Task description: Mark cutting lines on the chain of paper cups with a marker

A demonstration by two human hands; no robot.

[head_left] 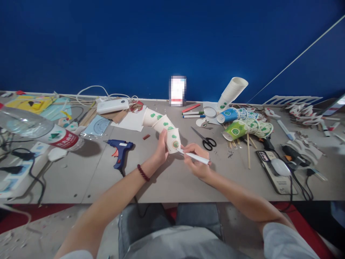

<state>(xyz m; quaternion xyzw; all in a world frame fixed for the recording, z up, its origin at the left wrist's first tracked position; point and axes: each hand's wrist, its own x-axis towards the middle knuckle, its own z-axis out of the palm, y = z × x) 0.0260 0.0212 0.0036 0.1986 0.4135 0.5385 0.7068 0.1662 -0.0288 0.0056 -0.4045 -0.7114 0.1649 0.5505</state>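
Note:
My left hand [161, 148] is wrapped round the near end of a curved chain of white paper cups [161, 124] with green dots, which lies on the grey table [167, 180]. My right hand [198, 162] pinches a white marker pen [195, 157]. Its tip touches the side of the nearest cup [174, 139], at a round green and red mark. A bead bracelet [143, 172] is on my left wrist.
Black scissors [206, 140] lie just right of the cups, a blue glue gun [120, 151] to the left. Blue and green cup chains [244, 124] and a leaning cup stack [231, 91] stand at the back right. A plastic bottle [40, 131], cables and a power strip [12, 178] crowd the left; a phone [275, 169] lies right.

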